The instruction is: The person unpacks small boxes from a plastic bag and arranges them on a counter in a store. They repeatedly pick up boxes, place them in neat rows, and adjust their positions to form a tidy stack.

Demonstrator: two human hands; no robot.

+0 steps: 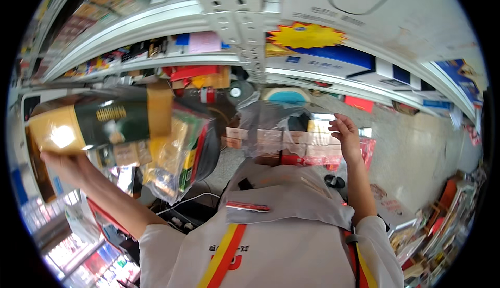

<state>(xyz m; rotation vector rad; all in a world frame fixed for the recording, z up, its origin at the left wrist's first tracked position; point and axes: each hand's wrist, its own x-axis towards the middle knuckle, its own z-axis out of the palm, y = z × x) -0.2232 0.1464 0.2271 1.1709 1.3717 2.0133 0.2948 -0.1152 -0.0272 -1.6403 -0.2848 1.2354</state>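
Note:
On the left, my left hand [68,167] grips the lower edge of a large dark green and gold package [113,122], blurred, with its fingers partly hidden. Right of centre my right hand [343,129] is raised with its fingers apart and holds nothing. Beside it lie rows of small pink and cream boxes [312,143]. A clear plastic bag [265,125] partly covers these boxes. Just right of the green and gold package is a clear bag of yellow and green packets [175,151].
Metal shelves [140,65] filled with boxes curve across the front. A large white carton [375,14] sits high at the right. A blue and white stool [285,95] stands below the shelves. Stacked goods [441,225] are at the lower right. A white cable [195,197] runs near my left side.

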